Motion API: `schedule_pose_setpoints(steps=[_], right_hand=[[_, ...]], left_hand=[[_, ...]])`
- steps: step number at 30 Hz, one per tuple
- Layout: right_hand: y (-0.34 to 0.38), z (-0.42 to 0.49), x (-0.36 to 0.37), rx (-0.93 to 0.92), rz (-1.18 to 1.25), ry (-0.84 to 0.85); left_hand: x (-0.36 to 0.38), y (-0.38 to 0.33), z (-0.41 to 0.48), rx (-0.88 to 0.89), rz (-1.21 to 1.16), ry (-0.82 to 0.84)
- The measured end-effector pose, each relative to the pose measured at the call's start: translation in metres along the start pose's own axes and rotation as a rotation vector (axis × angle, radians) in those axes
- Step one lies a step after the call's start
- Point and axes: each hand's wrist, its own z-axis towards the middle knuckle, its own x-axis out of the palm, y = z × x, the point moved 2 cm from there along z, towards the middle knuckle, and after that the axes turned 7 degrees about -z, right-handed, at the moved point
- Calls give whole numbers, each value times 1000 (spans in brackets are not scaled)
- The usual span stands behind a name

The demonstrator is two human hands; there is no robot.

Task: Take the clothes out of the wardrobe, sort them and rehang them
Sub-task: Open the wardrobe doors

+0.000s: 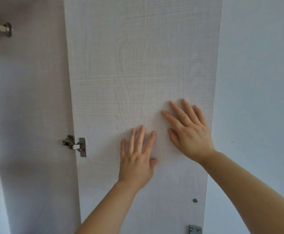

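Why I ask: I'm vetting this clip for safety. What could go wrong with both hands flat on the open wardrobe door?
1. The left hand and right hand press flat on the door, which hangs on the hinge. A hard push could strain it or knock the door against the wall beside it.
2. Open palms give no grip on the panel, so it might swing away uncontrolled.
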Motion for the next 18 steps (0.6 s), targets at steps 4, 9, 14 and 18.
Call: schedule_pose_setpoints(steps=[4, 9, 14, 18], right_hand=[[5, 1, 4, -1, 20, -144], [32, -3, 0, -75, 219, -178], [84, -2, -9, -186, 557, -112], [141, -3, -22, -206, 833, -122]], left_hand=[[-5, 0, 0, 22, 10, -8], [-30, 4, -7, -87, 64, -41], [-75, 23, -40, -271, 228, -31], [-133, 39, -89, -451, 383, -29]])
